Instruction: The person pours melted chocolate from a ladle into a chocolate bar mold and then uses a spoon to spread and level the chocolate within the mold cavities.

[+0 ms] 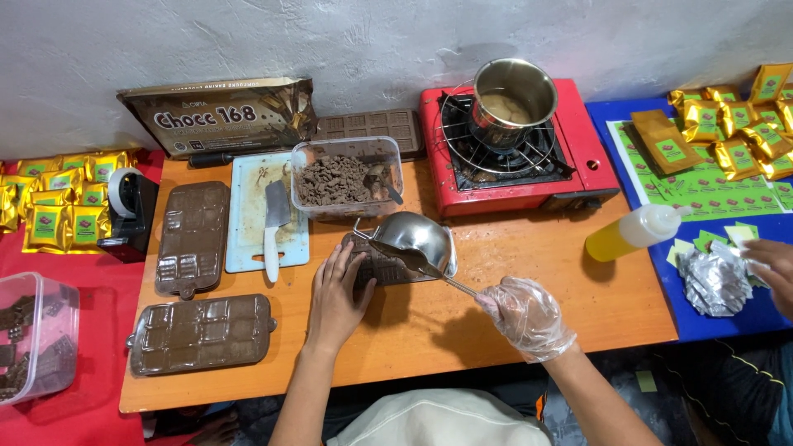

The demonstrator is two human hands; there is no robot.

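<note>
My left hand [334,293] lies flat on the wooden table [512,297], its fingertips pressing the near edge of a clear chocolate mould [378,266]. My right hand [527,316], in a thin plastic glove, grips the handle of a spoon [429,270] whose tip reaches over the mould. A small steel bowl [417,239] rests tilted on the mould's far side. Behind it stands a clear tub of chopped chocolate [347,177].
Two filled moulds [194,235] [202,332] lie at left beside a cutting board with a knife [271,227]. A red gas stove [512,149] carries a steel pot [512,95]. A squeeze bottle [632,233] lies at right, where another person's hand [772,268] handles foil [714,281]. Gold packets sit on both sides.
</note>
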